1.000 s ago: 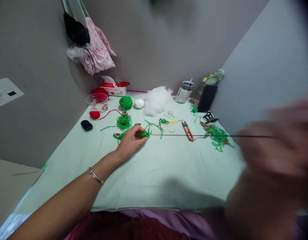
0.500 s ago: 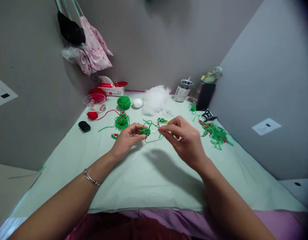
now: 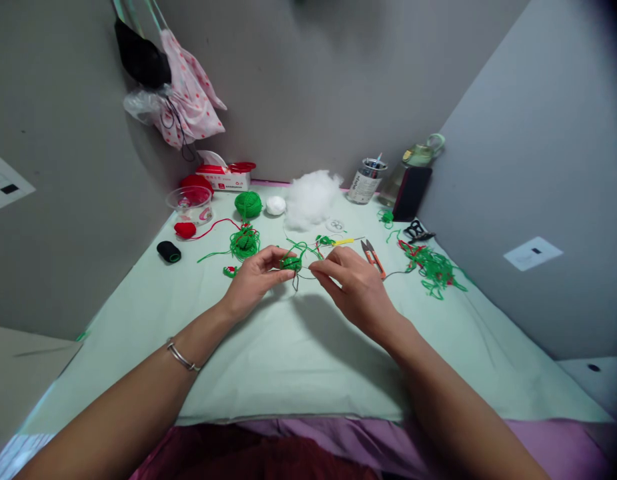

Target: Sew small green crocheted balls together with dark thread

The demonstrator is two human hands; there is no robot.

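Note:
Between thumb and fingers, my left hand (image 3: 253, 277) pinches a small green crocheted piece (image 3: 291, 264) with loose green yarn ends rising from it. Dark thread (image 3: 295, 285) hangs in a loop below the piece. Just to the right, my right hand (image 3: 361, 283) is closed in a pinch on a thin needle (image 3: 305, 268), which points toward the piece; whether its tip is inside the stitches is too small to tell. Beyond the right hand lie orange-handled thread snips (image 3: 373, 259) and a yellow-handled crochet hook (image 3: 344, 241).
Tangled green and red yarn (image 3: 435, 270) lies at right, a green yarn pile (image 3: 245, 243) and black thread spool (image 3: 169, 253) at left. White stuffing (image 3: 313, 200), a green yarn ball (image 3: 248, 205), a can (image 3: 367, 181), a phone (image 3: 412, 193) and a plastic tub (image 3: 189, 208) stand behind.
My right hand has moved left, closer to the green piece, uncovering the snips and the yellow hook. The dark thread now loops below the piece. My left hand stays put.

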